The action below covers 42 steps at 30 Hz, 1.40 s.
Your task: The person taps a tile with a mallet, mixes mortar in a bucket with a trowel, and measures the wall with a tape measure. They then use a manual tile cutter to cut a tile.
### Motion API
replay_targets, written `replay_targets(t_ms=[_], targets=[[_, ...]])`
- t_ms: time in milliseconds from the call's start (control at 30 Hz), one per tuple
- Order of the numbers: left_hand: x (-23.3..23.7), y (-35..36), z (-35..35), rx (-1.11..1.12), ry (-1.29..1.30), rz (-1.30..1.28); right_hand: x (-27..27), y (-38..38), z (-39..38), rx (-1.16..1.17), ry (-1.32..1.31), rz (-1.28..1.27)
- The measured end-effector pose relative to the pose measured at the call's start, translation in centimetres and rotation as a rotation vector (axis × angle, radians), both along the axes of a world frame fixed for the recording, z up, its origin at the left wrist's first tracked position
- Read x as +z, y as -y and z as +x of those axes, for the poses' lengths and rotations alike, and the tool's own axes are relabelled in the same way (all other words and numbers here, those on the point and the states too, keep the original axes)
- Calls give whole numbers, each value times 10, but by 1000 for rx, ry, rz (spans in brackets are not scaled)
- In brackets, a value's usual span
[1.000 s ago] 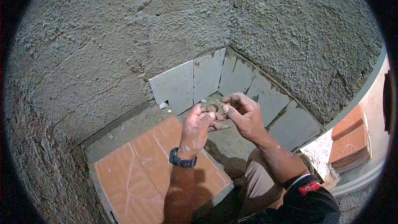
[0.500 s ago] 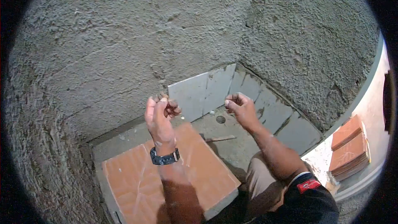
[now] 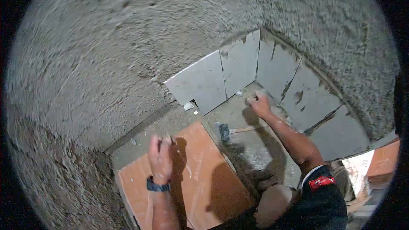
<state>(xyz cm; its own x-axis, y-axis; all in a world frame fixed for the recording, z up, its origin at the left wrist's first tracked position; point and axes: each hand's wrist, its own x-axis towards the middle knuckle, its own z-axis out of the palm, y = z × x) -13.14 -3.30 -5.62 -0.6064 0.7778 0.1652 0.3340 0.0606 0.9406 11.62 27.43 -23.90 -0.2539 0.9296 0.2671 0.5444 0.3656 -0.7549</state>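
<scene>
My left hand [image 3: 160,158], with a dark watch on the wrist, is raised over a large orange-brown tile [image 3: 200,166] lying on the floor. Its fingers are bent together, slightly smeared, and whatever is in them is hidden. Farther right, my right hand [image 3: 259,104] is above the floor near the wall corner, thumb and fingers pinched. Anything in that pinch is too small to make out. Below and left of it lies a hammer [image 3: 224,132] with a dark head and a pale handle. A light grey tile [image 3: 198,81] with a notched lower edge stands against the back wall.
More grey tiles [image 3: 317,98] line the foot of the right wall, smeared with mortar along their joints. Rough cement plaster [image 3: 110,47] covers the walls above. White crumbs [image 3: 188,106] lie beside the notched tile. Orange tiles [image 3: 383,159] are partly visible at far right.
The view has shifted, bringing the corner tiles and hammer head into plainer sight. My hands have moved farther apart, the left lower over the orange tile, the right toward the corner.
</scene>
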Motion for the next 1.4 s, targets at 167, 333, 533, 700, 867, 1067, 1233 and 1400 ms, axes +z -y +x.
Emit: replay_targets(t_ms=[167,333,533,700,867,1067,1233,1400], targets=[[-104,12,10,-84,-53,-33,-110,-15,-12,-73,-73,-190],[-43,-25,29,-162,-173,-364,-150,-23,-52,-29,-109,-160],[-29,-102,41,-376,-590,-429,-134,-39,-91,-139,-79,-206],[-41,-144,35,-359,-684,-333,-136,-57,-109,-193,-4,-176],[-17,-172,-22,-143,-1387,-109,-134,-58,-114,-92,30,-150],[-23,-176,-59,-99,-1547,-149,-143,-58,-125,-121,-4,-106],[-42,-166,-76,-73,-1560,-226,-154,-58,-127,-137,-63,85],[-48,-164,-76,-86,-1450,-117,-152,-57,-124,-97,-19,48]])
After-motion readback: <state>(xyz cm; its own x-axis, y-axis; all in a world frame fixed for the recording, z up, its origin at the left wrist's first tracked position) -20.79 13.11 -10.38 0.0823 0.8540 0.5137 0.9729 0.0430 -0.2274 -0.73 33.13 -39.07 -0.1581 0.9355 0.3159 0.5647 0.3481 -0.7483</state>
